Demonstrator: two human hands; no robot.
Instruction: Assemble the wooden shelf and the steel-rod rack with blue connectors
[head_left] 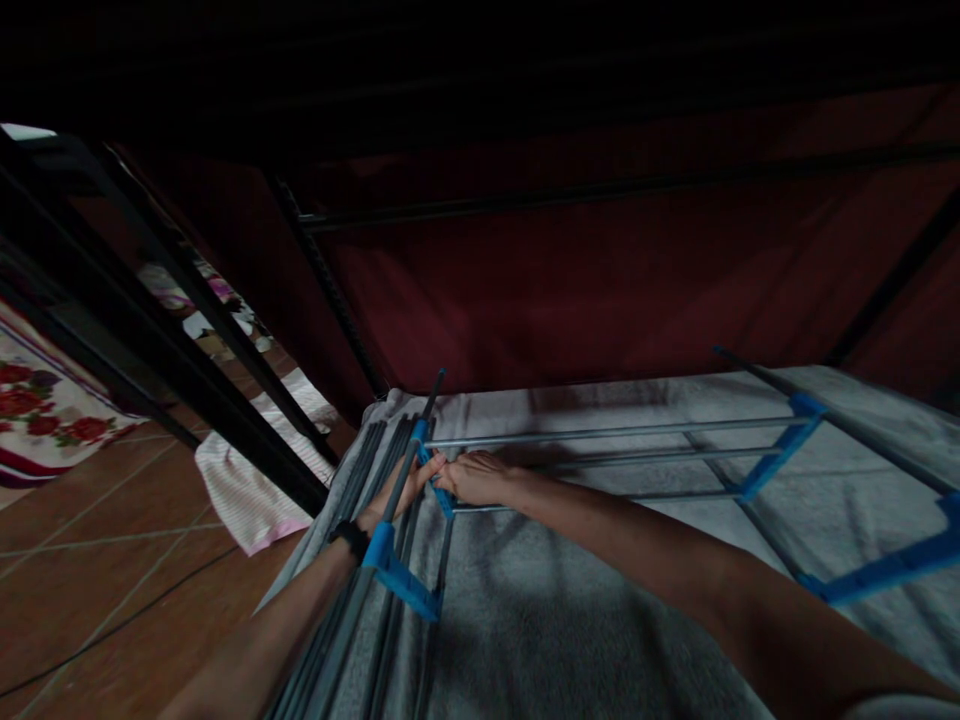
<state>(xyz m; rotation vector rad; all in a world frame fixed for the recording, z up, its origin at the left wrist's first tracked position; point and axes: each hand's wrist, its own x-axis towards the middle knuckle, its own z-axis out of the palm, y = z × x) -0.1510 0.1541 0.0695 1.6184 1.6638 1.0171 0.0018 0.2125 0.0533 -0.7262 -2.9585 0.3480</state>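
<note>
While a pole (403,482) crosses the left hand (418,482), hiding how firmly it grips, its thumb reaches a blue bracket (448,504); the right hand (480,478), fingers curled, is clamped on that bracket's right side. Metal rods (615,433) extend right of the bracket; left of it, gray poles (361,465) lie on a gray blanket (562,600), and beyond it dark red cloth (540,300) fades upward into blackness.

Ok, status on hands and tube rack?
Left hand, right hand at far-left blue bracket, grip unclear. Crossbars reach right-side blue bracket. Gray tubes lie under left forearm.
</note>
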